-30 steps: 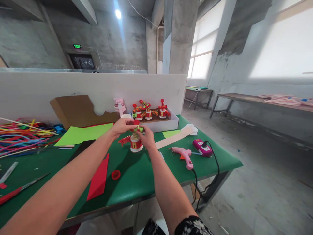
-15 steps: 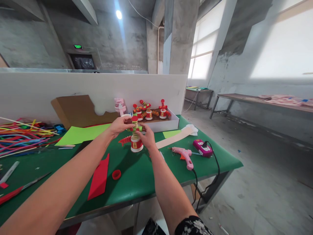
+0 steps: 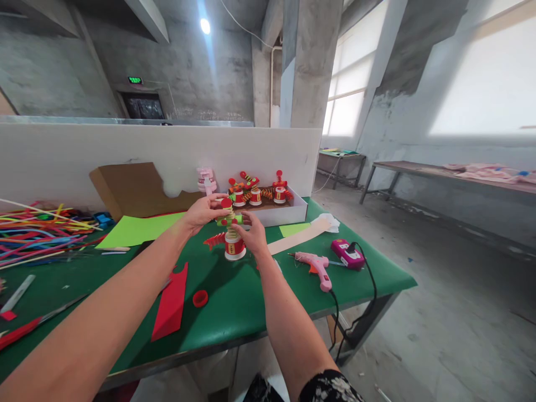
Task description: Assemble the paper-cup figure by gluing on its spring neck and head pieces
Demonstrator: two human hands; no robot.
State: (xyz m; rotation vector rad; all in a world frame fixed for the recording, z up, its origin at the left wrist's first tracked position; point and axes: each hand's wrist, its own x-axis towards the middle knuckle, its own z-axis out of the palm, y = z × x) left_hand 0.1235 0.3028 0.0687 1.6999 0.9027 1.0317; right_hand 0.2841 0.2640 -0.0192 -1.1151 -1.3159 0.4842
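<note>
A paper-cup figure (image 3: 235, 245) stands upright on the green table, its cup wrapped in red with a gold label. Folded paper springs stick out of it, a red one to the left and a pale green one rising to a red disc (image 3: 226, 203). My left hand (image 3: 204, 214) pinches the upper part just below that disc. Around the right side of the green crosspiece (image 3: 228, 221), my right hand (image 3: 253, 232) closes with thumb and fingers. Its palm side is partly hidden. A red ring (image 3: 200, 298) lies nearer to me, right of a red paper sheet (image 3: 171, 304).
Behind the figure, a white box (image 3: 288, 214) holds several similar figures. A pink glue gun (image 3: 313, 264) and a purple power adapter (image 3: 348, 254) with cords lie right. Scissors (image 3: 25, 330), a marker (image 3: 17, 293), pipe cleaners (image 3: 46, 229) and green paper (image 3: 138, 230) lie left.
The figure's red-disc top has tipped slightly to the left, together with my left hand. The right hand stays at the crosspiece, and the cup remains standing in place.
</note>
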